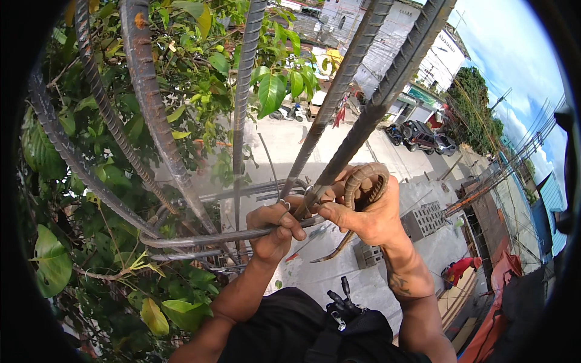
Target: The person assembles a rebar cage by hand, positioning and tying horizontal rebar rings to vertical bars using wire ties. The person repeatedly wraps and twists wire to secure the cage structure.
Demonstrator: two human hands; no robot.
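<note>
Upright rebars [385, 91] before street [370, 152]; foliage [54, 260] left; hollow blocks [425, 221] right of rebars' lower ends, parked vehicles [419, 135] beyond.

Open gaps between rebars [241, 109], dense foliage [53, 259] leftward

Pale buildings [445, 60] border a sunlit street [392, 158] under blue sky [511, 45].

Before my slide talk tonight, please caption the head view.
Left fingers and right fingers at a ribbed steel bar, high above a street.
</note>
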